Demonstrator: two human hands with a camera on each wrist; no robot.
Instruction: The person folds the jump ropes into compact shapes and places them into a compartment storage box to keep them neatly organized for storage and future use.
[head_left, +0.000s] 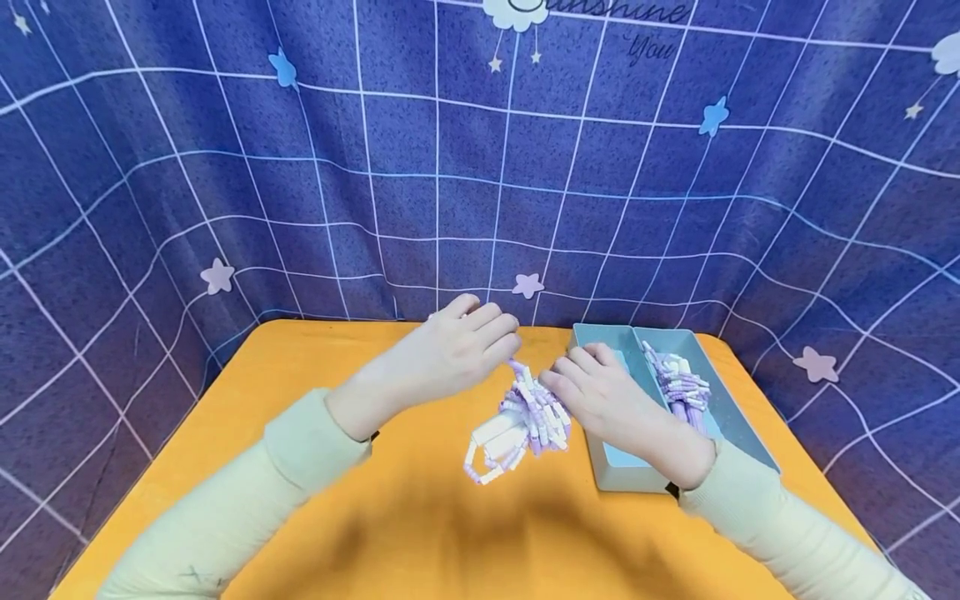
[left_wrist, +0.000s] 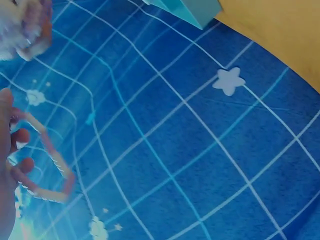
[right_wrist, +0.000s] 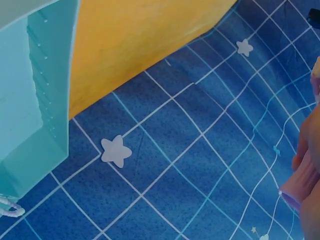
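Note:
Between the two hands hangs a bundled beaded jump rope [head_left: 542,414] in purple and white, wound around its pale handles [head_left: 498,435]. My right hand [head_left: 600,390] grips the bundle at its upper right side. In the right wrist view that hand, at the right edge, holds a pinkish-purple tube-shaped handle [right_wrist: 295,192]. Up and to the left, my left hand [head_left: 461,346] pinches a strand leading out of the bundle. A loop of beads [left_wrist: 55,157] droops from its curled fingers in the left wrist view. The fingertips are hidden in the head view.
A blue-grey two-compartment box [head_left: 628,479] stands at the right of the orange table [head_left: 315,500], just beyond my right hand. Another purple-and-white beaded jump rope [head_left: 682,387] lies in its right compartment. A dark blue grid-patterned curtain [head_left: 465,200] encloses the table's back and sides.

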